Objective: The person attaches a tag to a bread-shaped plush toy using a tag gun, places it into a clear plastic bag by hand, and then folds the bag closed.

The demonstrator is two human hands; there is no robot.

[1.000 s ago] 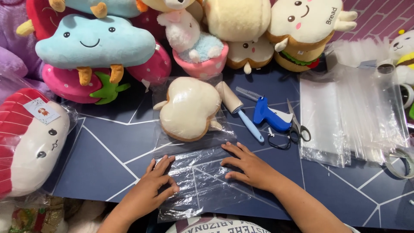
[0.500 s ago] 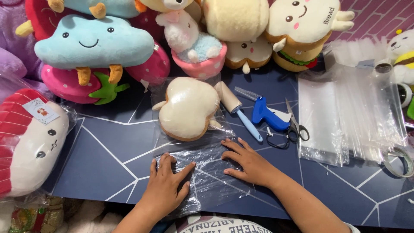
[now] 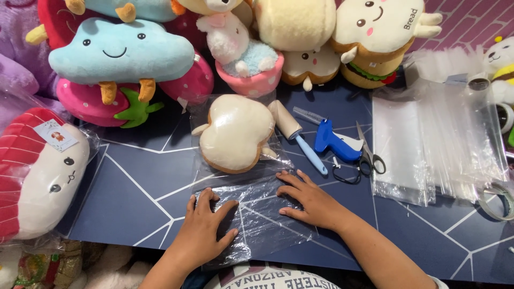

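A toy-packing workbench: plush toys (image 3: 120, 53) heaped beside stacked clear bags (image 3: 439, 144) and scissors (image 3: 369, 152).

Two hands lie on the table: the left hand (image 3: 206, 230) and the right hand (image 3: 310, 200). One clear plastic bag (image 3: 251, 208) holds one cream plush toy (image 3: 233, 134). Beside it lie one lint roller (image 3: 294, 134), one blue tagging gun (image 3: 334, 144) and one pair of scissors (image 3: 369, 155). One stack of clear bags (image 3: 439, 144) sits further over. Along the back, one blue cloud plush (image 3: 120, 53) and two strawberry plushes (image 3: 91, 99) (image 3: 193, 83) show, and one red-and-white bagged plush (image 3: 37, 171) lies at the side.
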